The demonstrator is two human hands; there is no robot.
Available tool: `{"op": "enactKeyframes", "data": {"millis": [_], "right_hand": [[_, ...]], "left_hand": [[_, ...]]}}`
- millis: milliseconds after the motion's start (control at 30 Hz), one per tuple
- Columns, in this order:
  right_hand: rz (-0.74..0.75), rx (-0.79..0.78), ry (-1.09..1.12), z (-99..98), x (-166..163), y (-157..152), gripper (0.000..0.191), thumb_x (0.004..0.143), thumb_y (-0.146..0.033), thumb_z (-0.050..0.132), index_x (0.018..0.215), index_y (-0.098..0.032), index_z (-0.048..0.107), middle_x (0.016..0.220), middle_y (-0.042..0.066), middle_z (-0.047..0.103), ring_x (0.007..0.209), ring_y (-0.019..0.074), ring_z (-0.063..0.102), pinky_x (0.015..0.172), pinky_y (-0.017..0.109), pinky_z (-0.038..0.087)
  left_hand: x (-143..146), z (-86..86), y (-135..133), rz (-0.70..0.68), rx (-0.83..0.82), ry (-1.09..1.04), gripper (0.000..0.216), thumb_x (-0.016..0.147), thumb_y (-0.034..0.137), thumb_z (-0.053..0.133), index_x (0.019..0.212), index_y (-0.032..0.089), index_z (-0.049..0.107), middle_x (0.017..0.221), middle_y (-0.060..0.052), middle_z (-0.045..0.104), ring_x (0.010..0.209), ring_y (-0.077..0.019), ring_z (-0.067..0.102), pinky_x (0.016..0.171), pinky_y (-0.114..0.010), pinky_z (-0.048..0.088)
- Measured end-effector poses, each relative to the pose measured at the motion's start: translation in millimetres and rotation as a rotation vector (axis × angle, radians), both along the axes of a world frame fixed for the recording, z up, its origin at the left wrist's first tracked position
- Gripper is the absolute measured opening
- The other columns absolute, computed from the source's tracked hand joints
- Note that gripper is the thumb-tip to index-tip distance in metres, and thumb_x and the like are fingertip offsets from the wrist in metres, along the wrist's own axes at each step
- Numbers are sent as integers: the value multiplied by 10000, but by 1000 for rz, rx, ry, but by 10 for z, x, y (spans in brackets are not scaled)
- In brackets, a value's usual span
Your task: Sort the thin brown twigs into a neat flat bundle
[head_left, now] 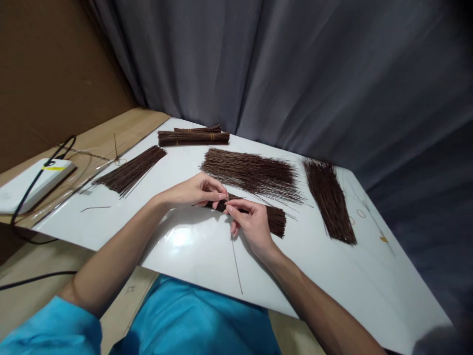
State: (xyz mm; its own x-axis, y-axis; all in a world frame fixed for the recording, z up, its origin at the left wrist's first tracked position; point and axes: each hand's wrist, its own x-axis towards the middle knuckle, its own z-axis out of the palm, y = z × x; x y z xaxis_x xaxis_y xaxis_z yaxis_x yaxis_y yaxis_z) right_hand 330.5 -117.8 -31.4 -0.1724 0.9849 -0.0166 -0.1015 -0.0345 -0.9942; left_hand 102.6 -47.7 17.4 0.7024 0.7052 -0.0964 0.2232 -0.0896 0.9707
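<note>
My left hand (210, 190) and my right hand (251, 222) meet at the middle of the table, fingertips pinched close together. Between them runs a thin brown stick (236, 266), its lower end pointing down toward the table's front edge. Both hands seem to hold its upper part, though the fingers hide most of that. Under and behind the hands lies a bundle of brown sticks (276, 222), partly covered by them. A wider loose pile of brown sticks (251, 170) spreads just beyond.
Tied bundles (194, 138) lie at the back, with a loose bundle (131, 170) to the left and another pile (328, 202) to the right. Rubber bands (361, 213) rest at the right. A white box (33, 182) with a black cable stands left. A grey curtain (295, 74) hangs behind.
</note>
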Motion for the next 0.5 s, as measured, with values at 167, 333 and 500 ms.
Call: {"op": "enactKeyframes", "data": {"millis": [167,333,500], "right_hand": [[-10,9,4,-18,1,-2,365,862,-454,871,1038,-141,806,879,83,802,448,121,642,393,238,540],[-7,6,5,-12,-8,-16,352,872,-454,860,1023,-142,803,864,79,791,444,123,638,377,236,524],[-15,3,0,-1,-25,-25,344,869,-439,863,1013,-133,800,869,85,792,436,119,632,369,232,511]], "left_hand": [[25,26,-20,42,27,3,432,961,514,754,1156,137,839,662,-16,617,502,-74,398,446,-202,261],[18,31,-16,2,27,-4,414,975,500,737,1162,146,844,693,-31,648,492,-72,402,443,-208,268],[1,-23,13,-13,24,21,428,964,495,753,1204,151,834,750,-63,716,483,-77,451,424,-198,313]]}}
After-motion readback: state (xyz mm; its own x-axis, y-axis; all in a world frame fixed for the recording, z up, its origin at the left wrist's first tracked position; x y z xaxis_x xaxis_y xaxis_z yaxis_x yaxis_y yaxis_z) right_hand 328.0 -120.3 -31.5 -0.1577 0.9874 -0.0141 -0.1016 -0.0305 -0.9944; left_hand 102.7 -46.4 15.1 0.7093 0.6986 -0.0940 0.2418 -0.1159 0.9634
